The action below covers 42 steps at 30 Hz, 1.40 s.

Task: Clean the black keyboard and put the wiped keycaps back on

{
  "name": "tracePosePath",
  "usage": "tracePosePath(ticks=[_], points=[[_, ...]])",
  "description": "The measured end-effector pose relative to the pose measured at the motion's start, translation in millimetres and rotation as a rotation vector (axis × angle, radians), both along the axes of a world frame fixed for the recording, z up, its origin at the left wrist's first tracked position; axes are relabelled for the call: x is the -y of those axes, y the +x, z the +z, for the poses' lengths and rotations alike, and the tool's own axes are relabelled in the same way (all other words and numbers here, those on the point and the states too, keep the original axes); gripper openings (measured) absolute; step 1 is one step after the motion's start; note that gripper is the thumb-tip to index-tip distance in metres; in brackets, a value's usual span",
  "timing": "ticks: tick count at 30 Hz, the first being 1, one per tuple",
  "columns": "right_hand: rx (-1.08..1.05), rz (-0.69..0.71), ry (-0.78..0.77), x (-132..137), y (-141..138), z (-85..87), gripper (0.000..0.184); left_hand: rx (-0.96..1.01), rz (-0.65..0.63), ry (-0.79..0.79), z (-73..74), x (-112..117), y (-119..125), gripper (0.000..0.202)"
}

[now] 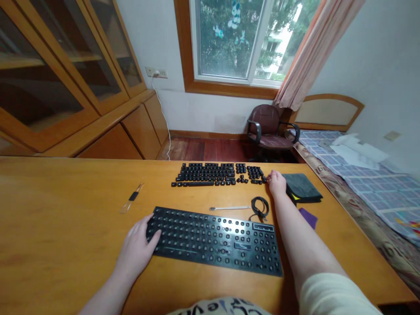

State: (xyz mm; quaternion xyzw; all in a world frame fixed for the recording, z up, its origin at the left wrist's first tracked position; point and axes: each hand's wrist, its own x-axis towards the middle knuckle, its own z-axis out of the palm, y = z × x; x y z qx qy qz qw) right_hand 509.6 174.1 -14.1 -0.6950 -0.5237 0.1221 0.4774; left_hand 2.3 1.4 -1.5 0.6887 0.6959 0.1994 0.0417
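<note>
A black keyboard base [213, 240] without keycaps lies slightly slanted on the wooden desk [65, 245]. My left hand [141, 240] grips its left end, thumb on top and fingers along the edge. Beyond it, loose black keycaps [206, 173] are laid out in keyboard order. My right hand [276, 181] reaches to the right end of these rows, its fingers pinched at a black keycap [264, 179] beside the number keys; the fingertips are small and partly hidden.
Between keyboard and keycaps lie a thin white brush [229, 208] and a coiled black cable [260, 208]. A wire puller with a black grip [133, 196] lies at left. Dark folded cloth [303, 188] and a purple cloth [308, 217] are right of my forearm. A chair [269, 127] stands beyond the desk.
</note>
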Motion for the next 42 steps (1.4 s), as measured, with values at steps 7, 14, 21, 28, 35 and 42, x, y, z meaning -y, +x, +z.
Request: tracePosePath(ticks=[7, 14, 21, 28, 35, 42], points=[[0.005, -0.053, -0.059, 9, -5, -2.5, 0.049, 0.013, 0.005, -0.015, -0.1, -1, 1, 0.051], [0.029, -0.038, -0.087, 8, -1, -1.3, 0.050, 0.021, 0.013, 0.001, -2.1, -1, 0, 0.051], [0.045, 0.015, -0.114, 4, 0, -3.8, 0.049, 0.023, 0.028, 0.010, -0.4, -1, 1, 0.051], [0.076, 0.047, -0.162, 2, 1, -4.1, 0.048, 0.032, 0.027, 0.017, -1.3, -1, 1, 0.049], [0.094, 0.071, -0.184, -2, 0, -4.7, 0.047, 0.025, 0.021, 0.007, -4.1, 0, -1, 0.049], [0.107, 0.100, -0.186, -1, 0, -4.3, 0.042, 0.032, 0.022, -0.008, -5.5, 0, -2, 0.051]])
